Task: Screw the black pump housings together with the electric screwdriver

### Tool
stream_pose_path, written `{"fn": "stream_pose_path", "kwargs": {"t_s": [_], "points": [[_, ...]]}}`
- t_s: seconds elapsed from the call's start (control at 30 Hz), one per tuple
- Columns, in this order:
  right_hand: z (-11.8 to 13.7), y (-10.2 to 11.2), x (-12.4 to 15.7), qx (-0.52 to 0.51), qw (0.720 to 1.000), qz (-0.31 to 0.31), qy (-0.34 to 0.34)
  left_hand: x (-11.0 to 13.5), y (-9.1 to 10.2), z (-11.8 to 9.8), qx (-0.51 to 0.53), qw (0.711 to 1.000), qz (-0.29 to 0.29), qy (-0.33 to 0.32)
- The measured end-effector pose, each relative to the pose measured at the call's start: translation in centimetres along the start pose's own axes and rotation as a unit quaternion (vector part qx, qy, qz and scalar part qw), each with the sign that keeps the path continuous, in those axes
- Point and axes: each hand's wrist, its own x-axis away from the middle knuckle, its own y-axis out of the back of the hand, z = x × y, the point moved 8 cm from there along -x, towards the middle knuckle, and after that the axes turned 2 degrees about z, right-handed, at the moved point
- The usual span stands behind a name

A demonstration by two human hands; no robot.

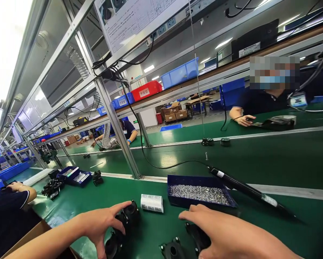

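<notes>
My left hand (103,225) curves around a cluster of black plastic housings (131,216), its index finger along the far one and its thumb beside the near one (113,245). My right hand (217,230) is bent around another black plastic housing (197,237), which it partly hides. Between my hands, near the bottom edge, a black housing with a round hole (173,249) sits on the green bench mat. A white printed label sheet (152,203) lies just beyond my left fingertips. Past my right hand stands a dark blue tray (201,205) full of small silvery screws.
A black electric screwdriver (243,189) with a cord rests across the tray's right corner. A metal post (118,133) rises from the bench. Further left are blue screw bins (75,176) and black parts (52,187). Co-workers sit across (271,99) and at left (7,212).
</notes>
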Motion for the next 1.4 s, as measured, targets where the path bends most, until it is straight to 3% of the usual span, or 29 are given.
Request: {"fn": "stream_pose_path", "kwargs": {"t_s": [0.13, 0.27, 0.33, 0.4, 0.47, 0.53, 0.6, 0.67, 0.77, 0.9, 0.97, 1.03, 1.1, 1.17, 1.3, 1.4], "points": [[0.9, -0.9, -0.7, -0.009, 1.000, 0.014, -0.022, -0.5, 0.7, -0.6, -0.015, 1.000, -0.008, -0.012], [0.9, -3.1, -2.0, 0.003, 0.999, 0.036, -0.018, -0.8, 2.2, -2.1, -0.060, 0.996, 0.034, -0.049], [0.8, -4.0, -2.4, 0.009, 0.999, 0.044, -0.020, -0.1, 3.4, -3.2, -0.051, 0.997, 0.018, -0.050], [0.9, -4.6, -2.5, 0.006, 0.999, 0.047, -0.016, 0.8, 4.1, -3.4, 0.004, 1.000, -0.031, -0.005], [1.4, -5.1, -2.3, 0.007, 0.998, 0.055, -0.009, 1.6, 3.2, -2.5, 0.067, 0.991, -0.081, 0.078], [2.1, -5.6, -2.0, 0.020, 0.997, 0.069, 0.000, 2.0, 1.1, -1.0, 0.091, 0.977, -0.118, 0.153], [2.7, -5.8, -1.8, 0.039, 0.997, 0.069, 0.002, 1.5, -1.7, 0.4, 0.090, 0.973, -0.114, 0.179], [3.2, -5.8, -1.6, 0.054, 0.997, 0.060, -0.005, 0.5, -3.2, 1.8, 0.080, 0.974, -0.118, 0.173], [3.8, -5.5, -1.3, 0.079, 0.995, 0.048, -0.031, -0.8, -2.8, 3.7, 0.053, 0.977, -0.133, 0.155], [3.5, -4.7, 0.1, 0.068, 0.995, 0.033, -0.070, -1.0, 0.3, 5.3, -0.021, 0.981, -0.124, 0.145], [2.8, -4.4, 1.4, 0.019, 0.997, 0.030, -0.074, -0.9, 1.8, 4.2, -0.054, 0.985, -0.131, 0.099], [1.4, -4.2, 2.9, -0.033, 0.996, 0.041, -0.072, -0.6, 3.1, 2.2, -0.057, 0.979, -0.185, 0.063], [-0.7, -4.0, 4.1, -0.069, 0.994, 0.045, -0.065, -0.9, 3.2, -0.6, -0.018, 0.968, -0.248, 0.037], [-3.3, -3.1, 4.7, -0.098, 0.994, 0.000, -0.053, -2.5, 1.5, -3.9, 0.034, 0.965, -0.260, 0.012], [-9.2, -1.1, 4.3, -0.079, 0.979, -0.176, -0.065, -8.6, -3.4, -10.4, 0.031, 0.975, -0.211, -0.071], [-11.3, -1.7, 3.5, 0.002, 0.976, -0.201, -0.087, -11.9, -4.5, -12.1, 0.019, 0.978, -0.183, -0.097]]}}
